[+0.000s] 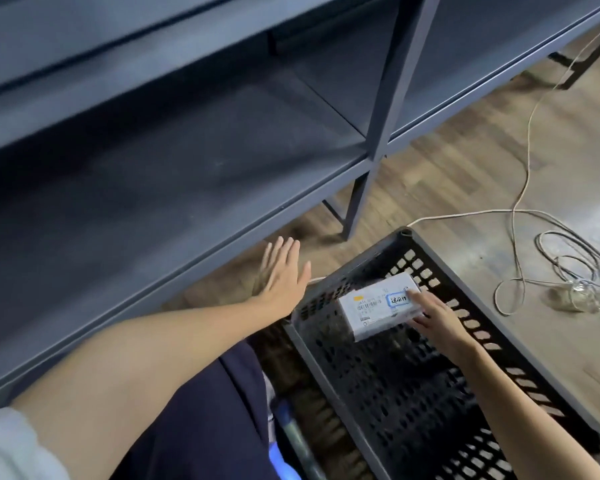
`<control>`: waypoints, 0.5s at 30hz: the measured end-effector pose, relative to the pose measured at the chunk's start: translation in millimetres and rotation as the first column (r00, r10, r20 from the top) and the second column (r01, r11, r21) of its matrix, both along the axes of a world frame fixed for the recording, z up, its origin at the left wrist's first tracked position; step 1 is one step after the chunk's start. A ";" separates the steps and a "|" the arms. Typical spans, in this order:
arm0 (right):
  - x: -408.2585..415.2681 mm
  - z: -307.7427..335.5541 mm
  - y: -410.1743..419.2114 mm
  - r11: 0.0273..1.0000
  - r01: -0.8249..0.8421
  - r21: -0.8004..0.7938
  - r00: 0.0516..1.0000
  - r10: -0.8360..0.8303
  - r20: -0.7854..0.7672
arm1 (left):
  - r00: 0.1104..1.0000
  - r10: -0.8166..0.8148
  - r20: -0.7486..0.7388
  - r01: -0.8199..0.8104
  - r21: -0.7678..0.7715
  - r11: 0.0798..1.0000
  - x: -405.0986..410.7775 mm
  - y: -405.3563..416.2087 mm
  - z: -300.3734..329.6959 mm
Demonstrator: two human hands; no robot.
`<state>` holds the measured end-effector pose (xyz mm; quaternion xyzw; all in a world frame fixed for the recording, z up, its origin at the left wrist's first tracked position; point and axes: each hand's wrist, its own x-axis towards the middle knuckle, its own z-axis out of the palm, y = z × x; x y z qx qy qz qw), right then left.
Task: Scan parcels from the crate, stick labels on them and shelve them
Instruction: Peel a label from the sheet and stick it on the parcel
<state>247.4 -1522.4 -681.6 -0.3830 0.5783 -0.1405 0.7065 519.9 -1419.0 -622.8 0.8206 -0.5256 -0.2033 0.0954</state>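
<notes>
A small white parcel (378, 306) with a barcode label and a blue-framed sticker sits in the far end of the black perforated crate (413, 393) on the floor. My right hand (437, 317) grips the parcel's right end, with a finger on top and the thumb on its front side. My left hand (281, 275) is stretched out flat, fingers straight, holding nothing, just left of the crate and below the front edge of the dark blue metal shelf (153, 174). Apart from this parcel, the visible crate floor looks bare.
The shelf's upright post (378, 140) stands on the wooden floor just beyond the crate. A white cable (520, 188) loops over the floor to the right, next to a clear object (579, 296). A blue-tipped device (284, 445) lies by my leg.
</notes>
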 end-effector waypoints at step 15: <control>73.2 -159.7 26.6 0.976 -0.194 -0.104 0.954 0.163 -0.253 | 0.983 -0.061 0.175 0.050 0.064 0.997 25.8 -8.0 -48.5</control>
